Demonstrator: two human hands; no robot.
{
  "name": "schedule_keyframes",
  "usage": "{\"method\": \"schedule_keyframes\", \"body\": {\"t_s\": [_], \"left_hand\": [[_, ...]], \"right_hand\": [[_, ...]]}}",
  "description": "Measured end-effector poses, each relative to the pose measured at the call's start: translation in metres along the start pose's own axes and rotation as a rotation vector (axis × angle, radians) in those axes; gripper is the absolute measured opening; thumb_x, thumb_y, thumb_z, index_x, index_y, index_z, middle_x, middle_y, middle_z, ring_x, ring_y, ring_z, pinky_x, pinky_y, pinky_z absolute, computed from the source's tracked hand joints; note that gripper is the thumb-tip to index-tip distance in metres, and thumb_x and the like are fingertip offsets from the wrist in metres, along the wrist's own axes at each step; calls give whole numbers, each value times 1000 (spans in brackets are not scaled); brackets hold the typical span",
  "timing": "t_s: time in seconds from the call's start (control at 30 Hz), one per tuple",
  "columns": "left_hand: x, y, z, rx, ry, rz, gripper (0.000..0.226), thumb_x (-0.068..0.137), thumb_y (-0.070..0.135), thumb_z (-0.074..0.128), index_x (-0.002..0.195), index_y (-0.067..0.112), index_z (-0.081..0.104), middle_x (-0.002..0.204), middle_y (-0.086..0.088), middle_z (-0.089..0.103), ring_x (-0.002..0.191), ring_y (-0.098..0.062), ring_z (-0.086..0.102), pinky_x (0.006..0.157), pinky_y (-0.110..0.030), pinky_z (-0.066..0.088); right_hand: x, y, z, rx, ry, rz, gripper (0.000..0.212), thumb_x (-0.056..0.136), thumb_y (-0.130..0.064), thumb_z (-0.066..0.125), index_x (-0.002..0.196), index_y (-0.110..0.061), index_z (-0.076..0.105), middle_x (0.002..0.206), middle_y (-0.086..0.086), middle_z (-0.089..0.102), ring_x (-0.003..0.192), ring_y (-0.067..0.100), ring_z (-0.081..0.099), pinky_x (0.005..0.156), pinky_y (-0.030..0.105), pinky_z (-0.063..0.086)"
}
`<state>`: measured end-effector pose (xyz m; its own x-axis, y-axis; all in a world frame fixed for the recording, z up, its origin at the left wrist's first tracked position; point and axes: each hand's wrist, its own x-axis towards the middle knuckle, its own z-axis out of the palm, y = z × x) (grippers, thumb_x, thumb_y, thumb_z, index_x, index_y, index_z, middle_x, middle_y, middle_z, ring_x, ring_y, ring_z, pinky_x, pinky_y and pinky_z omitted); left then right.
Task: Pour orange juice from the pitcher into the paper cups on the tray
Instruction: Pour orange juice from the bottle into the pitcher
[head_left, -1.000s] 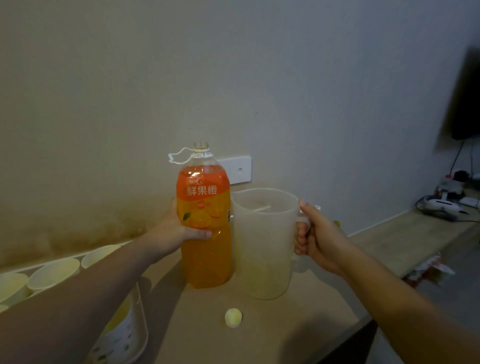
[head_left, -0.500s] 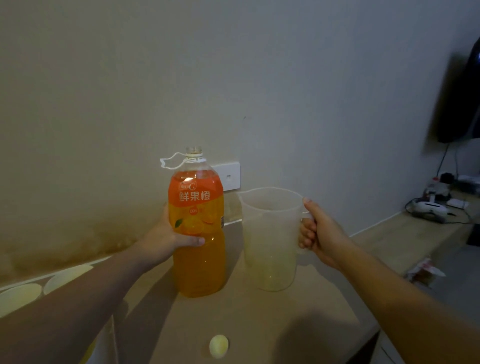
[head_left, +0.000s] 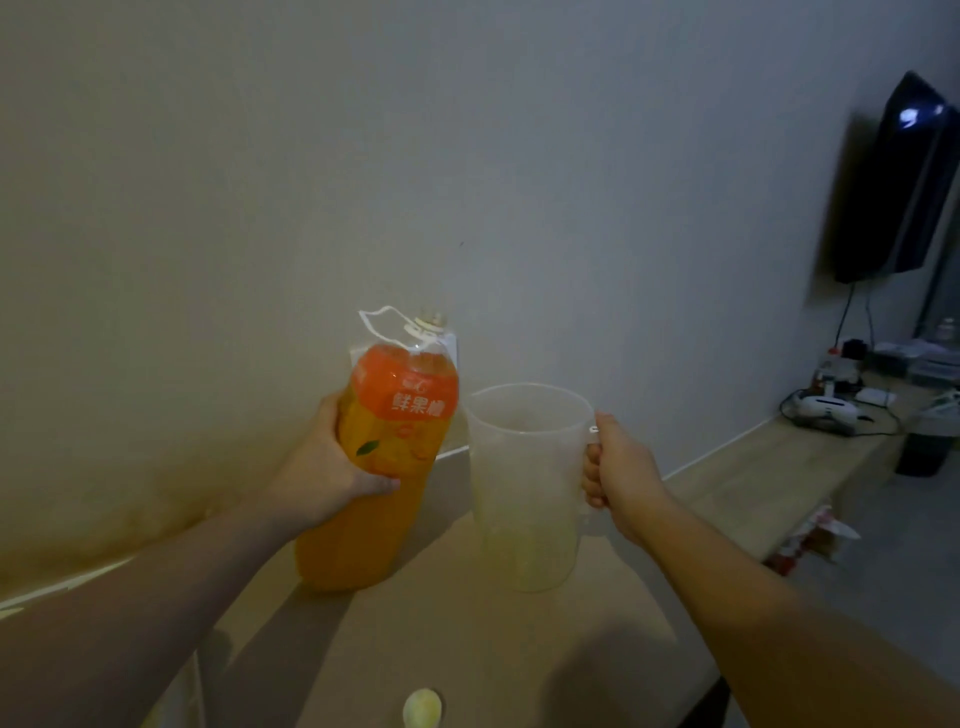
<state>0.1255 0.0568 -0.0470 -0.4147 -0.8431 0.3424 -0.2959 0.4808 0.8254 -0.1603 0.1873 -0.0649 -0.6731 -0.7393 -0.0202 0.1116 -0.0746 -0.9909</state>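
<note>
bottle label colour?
Orange-red with white characters, on the bottle in the left hand; head view.

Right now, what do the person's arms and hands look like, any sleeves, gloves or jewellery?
Both forearms are bare right up to the bottom edge of the picture, so no sleeves show. The left hand and right hand wear no gloves. No rings, watch or bracelet can be seen in this dim light.
</note>
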Motion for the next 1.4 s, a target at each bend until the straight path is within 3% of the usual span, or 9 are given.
{"method": "schedule_keyframes", "body": {"t_s": [0.17,0.33,0.5,0.7,0.93,1.17,1.33,1.4], "left_hand": [[-1,8,-3,138,7,22,119,58,8,98,152,27,27,109,17,49,107,-20,53,86,-35,43],[-2,22,-12,318,35,37,119,57,17,99,152,30,29,121,5,51,108,-22,53,92,-40,47],[-1,38,-22,463,29,138,116,56,22,99,151,32,33,121,8,51,105,-16,51,87,-33,42],[-2,48,-33,559,36,168,112,57,24,97,150,32,35,120,7,51,105,-17,51,89,-36,44],[-5,53,-40,723,40,192,115,49,50,90,148,42,32,125,2,56,111,-24,58,93,-49,55],[-3,59,-44,861,74,228,111,55,48,86,149,42,29,119,-2,58,108,-27,59,89,-47,55],[-9,62,-42,931,79,214,111,59,51,84,152,39,24,120,-5,56,111,-30,57,92,-50,53],[-12,62,-40,954,97,217,112,61,51,86,154,37,24,121,-7,56,112,-30,57,92,-49,53]], "right_hand": [[5,1,2,-39,41,-18,48,97,-36,44,51,-22,35,44,-1,31,36,16,25,42,24,20],[9,3,0,-48,74,-25,44,94,-35,45,53,-21,38,43,-1,34,36,17,29,41,22,23],[14,8,-2,-79,70,-53,36,93,-36,44,62,-19,41,45,0,38,39,18,33,41,23,25],[19,11,-2,-130,58,-76,32,87,-42,45,68,-17,44,47,1,42,41,19,36,40,24,28],[30,15,-3,-230,96,-85,41,57,-55,45,67,-16,49,70,16,49,59,26,46,49,35,35],[31,17,-3,-265,116,-61,48,60,-58,45,77,-14,53,75,17,54,64,28,50,57,40,40],[21,12,-1,-345,52,-115,24,74,-49,32,68,-28,43,88,20,53,82,30,51,82,57,49],[22,13,-2,-321,117,-112,32,68,-54,40,67,-23,49,84,19,53,76,29,51,70,52,45]]}}
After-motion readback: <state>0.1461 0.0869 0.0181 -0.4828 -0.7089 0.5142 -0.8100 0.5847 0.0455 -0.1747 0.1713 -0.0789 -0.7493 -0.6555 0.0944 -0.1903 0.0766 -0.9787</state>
